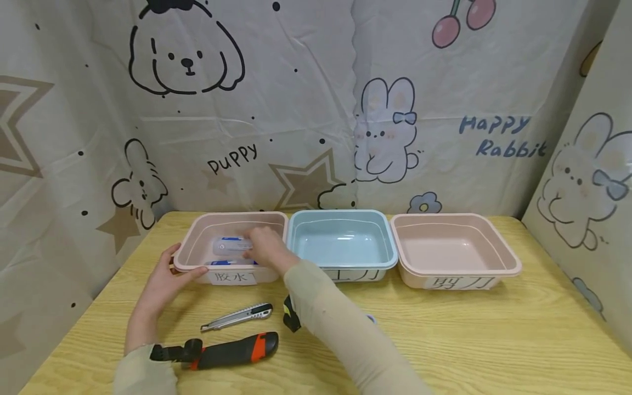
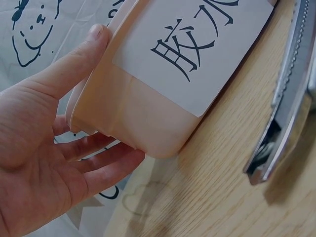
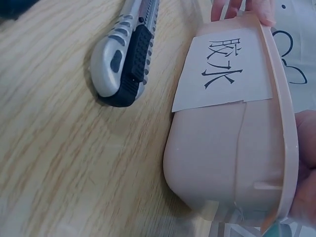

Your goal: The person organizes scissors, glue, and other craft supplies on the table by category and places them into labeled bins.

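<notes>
A pink plastic basin (image 1: 276,218) with a paper label stands at the left end of the row. My left hand (image 1: 165,282) grips its front left corner, thumb on the rim and the other fingers under the outer edge, as the left wrist view (image 2: 54,133) also shows. Over the right side of this basin my right hand (image 1: 269,249) reaches in and pinches one end of a clear glue bottle (image 1: 228,247) with a blue label. Another blue-marked item (image 1: 222,263) lies by the basin's front wall, mostly hidden. The right wrist view hides the right fingertips behind the basin wall.
A blue basin (image 1: 390,241) and another pink basin (image 1: 508,266) continue the row. Nearer lie a silver box cutter (image 1: 237,316) and a black-and-orange handled tool (image 1: 237,350). A black-and-yellow object (image 1: 291,315) and a small blue piece (image 1: 371,318) show beside the right sleeve.
</notes>
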The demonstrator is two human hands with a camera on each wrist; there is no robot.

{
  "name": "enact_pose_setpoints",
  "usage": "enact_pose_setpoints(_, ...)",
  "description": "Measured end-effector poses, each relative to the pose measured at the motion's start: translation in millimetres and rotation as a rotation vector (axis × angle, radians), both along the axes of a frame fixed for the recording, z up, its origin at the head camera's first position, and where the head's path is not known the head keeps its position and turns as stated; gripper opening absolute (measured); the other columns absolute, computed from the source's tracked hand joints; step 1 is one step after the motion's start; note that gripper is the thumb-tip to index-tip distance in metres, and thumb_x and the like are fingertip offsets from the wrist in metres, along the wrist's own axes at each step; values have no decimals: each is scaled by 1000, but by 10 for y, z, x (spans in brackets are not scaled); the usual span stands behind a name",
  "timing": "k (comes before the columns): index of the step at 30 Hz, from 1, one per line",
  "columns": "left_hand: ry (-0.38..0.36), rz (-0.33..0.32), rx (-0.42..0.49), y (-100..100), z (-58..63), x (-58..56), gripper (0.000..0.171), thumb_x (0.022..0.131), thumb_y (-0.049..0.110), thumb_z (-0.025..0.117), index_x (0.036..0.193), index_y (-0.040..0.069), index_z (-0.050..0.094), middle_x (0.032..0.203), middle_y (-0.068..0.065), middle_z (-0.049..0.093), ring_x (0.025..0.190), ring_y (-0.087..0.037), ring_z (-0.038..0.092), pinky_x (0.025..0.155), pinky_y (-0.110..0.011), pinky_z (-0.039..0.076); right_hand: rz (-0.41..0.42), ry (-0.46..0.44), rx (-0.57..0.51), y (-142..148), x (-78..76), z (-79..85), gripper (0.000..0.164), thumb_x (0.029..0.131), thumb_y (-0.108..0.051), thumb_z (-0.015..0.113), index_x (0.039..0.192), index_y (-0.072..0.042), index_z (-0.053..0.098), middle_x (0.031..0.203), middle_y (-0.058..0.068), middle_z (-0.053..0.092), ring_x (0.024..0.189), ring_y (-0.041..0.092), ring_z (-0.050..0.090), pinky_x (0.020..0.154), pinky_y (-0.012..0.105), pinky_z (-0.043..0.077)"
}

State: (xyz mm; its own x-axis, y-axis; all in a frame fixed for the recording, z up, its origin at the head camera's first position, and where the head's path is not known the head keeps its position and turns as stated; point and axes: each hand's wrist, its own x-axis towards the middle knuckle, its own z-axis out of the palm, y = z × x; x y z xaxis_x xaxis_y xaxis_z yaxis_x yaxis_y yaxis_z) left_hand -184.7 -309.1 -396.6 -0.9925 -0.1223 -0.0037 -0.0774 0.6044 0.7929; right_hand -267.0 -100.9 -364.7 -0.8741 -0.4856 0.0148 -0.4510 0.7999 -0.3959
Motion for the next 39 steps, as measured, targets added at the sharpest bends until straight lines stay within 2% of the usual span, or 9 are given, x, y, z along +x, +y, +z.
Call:
enact_pose_setpoints(5,10,0,-1,20,-3,-12,100,80,46,64,146,6,1,139,-25,28,115,-37,40,82,-40,42,-12,-13,25,5,-31,3,46,82,-29,67,125,-15,57,121,0,60,107,13,55,95,26,42)
enact_pose_setpoints(13,-17,5,21,56,-12,-14,102,79,47,65,146,8,-1,140,-26,26,119,-39,37,88,-47,39,-42,-79,24,14,-22,-39,45,81,-27,68,123,-17,57,121,-1,59,106,12,55,94,26,42)
enact_pose_setpoints(18,-13,7,17,70,-20,-17,102,79,49,65,147,9,0,141,-25,26,118,-39,37,87,-48,40,-6,-102,43,33,-17,-42,39,84,-18,65,122,-18,59,118,-3,60,105,10,55,95,26,42)
enact_pose_setpoints(21,-12,8,17,63,-36,-13,102,78,49,65,147,9,0,141,-24,26,118,-39,37,87,-48,39,10,-105,9,50,-12,-47,35,85,-14,64,119,-18,60,115,-3,61,104,10,55,93,25,43)
enact_pose_setpoints(24,-18,10,21,55,-47,-6,102,79,49,64,147,9,0,142,-24,24,119,-39,36,88,-48,39,26,-94,-28,72,2,-47,31,86,-12,62,117,-18,61,112,-3,61,102,11,56,91,24,45)
enact_pose_setpoints(34,-32,16,12,47,-14,14,103,79,50,63,146,9,-3,142,-26,24,119,-40,35,89,-52,38,136,58,-84,266,78,42,22,87,-14,61,109,-13,65,104,-1,66,97,11,59,85,19,46)
enact_pose_setpoints(39,-25,3,13,41,8,11,102,80,49,63,146,8,-3,142,-26,23,118,-40,35,88,-50,38,181,47,-113,428,138,72,23,86,-15,63,108,-12,66,106,0,66,97,13,60,85,21,46)
